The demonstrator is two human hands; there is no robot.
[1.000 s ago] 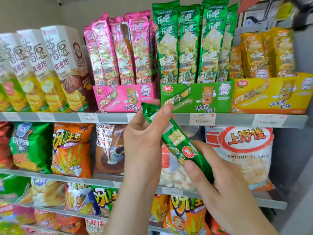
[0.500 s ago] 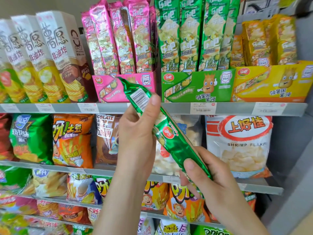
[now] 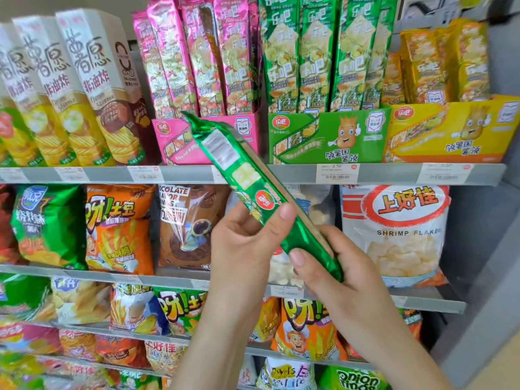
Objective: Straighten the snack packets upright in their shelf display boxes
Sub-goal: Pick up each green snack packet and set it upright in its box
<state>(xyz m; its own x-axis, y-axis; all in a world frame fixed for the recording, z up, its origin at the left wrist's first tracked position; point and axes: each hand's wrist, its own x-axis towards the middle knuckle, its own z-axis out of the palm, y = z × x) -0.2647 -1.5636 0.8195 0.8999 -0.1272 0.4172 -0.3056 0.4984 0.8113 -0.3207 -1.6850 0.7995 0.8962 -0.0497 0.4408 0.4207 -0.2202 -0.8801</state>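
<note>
Packet position: long green foil snack packet is held in both my hands, near side of the shelf, clear of the boxes and tilted on a diagonal. Its crimped upper end points up and left and overlaps the pink cardboard display box in view. Its lower end sits down and right. The white printed label panel faces me.

Left hand: fingers curled behind the packet's middle, thumb pressed on the near face just below the round red logo, so a pinching grip.

Right hand: fingers wrapped behind the lower end, thumb laid across the near face. It grips lower on the packet than the left.

Top shelf, far side: green cardboard display box sits just right of the pink one, with tall green foil packets standing upright in it. Pink foil packets in the pink box lean slightly left. Yellow cardboard display box at far right holds shorter yellow packets; detail there is blurred. Tall white-and-yellow chip cartons stand left of the pink box.

Grey metal shelf edge carries white price labels. On the shelf below, right of my hands, stands a white shrimp-flake bag.
</note>
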